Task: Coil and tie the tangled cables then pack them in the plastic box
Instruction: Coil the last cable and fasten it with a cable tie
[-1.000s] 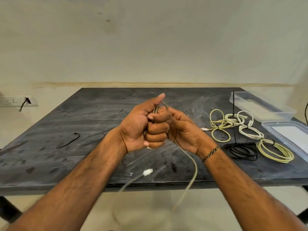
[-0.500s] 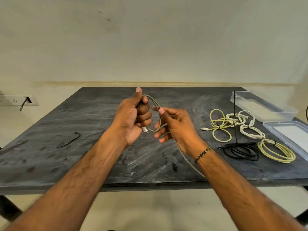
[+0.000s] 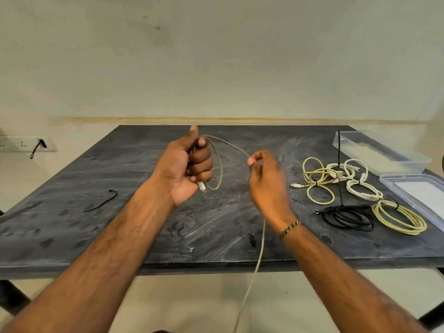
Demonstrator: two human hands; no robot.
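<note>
We are mid-coil: our left hand [image 3: 189,164] is fisted round the grey cable [image 3: 228,146] loops above the table [image 3: 120,164], our right hand [image 3: 264,179] pinches the trailing run (it hangs off the edge), so next we likely bring another loop across.

Dark scuffed table [image 3: 120,236], pale wall [image 3: 216,68], wall socket strip [image 3: 24,144] — a plug [image 3: 40,143] apparently seated in it

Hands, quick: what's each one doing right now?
Left hand: closed on the cable.
Right hand: pinching the same cable.
</note>
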